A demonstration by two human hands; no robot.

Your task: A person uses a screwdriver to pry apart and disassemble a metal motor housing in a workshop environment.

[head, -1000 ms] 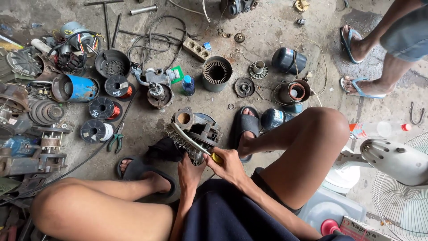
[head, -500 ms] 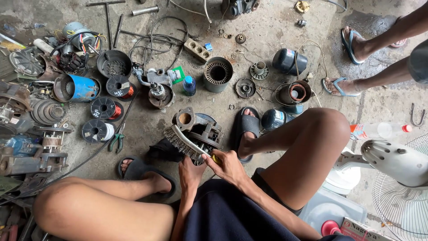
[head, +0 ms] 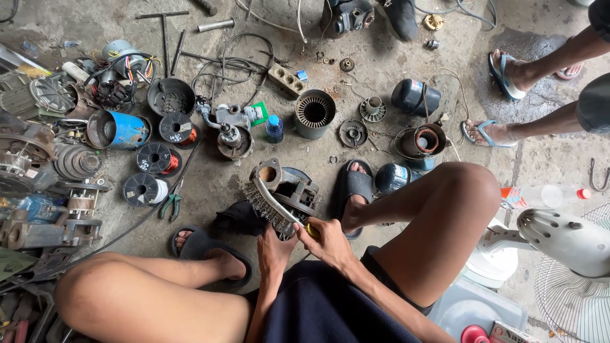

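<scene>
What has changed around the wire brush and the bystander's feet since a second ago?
The bystander's feet stepped: the nearer sandal now rests lower on the wet patch. The wire brush, gripped by the right hand, barely shifted on the metal housing. The left hand still steadies it; floor parts unchanged.

blue canister (head: 118,129), wire spools (head: 155,158), pliers (head: 170,204)

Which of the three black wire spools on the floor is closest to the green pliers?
The lowest black spool, the one with a white side, lying just left of the green-handled pliers. The other two spools lie farther up and show reddish wire.
</scene>
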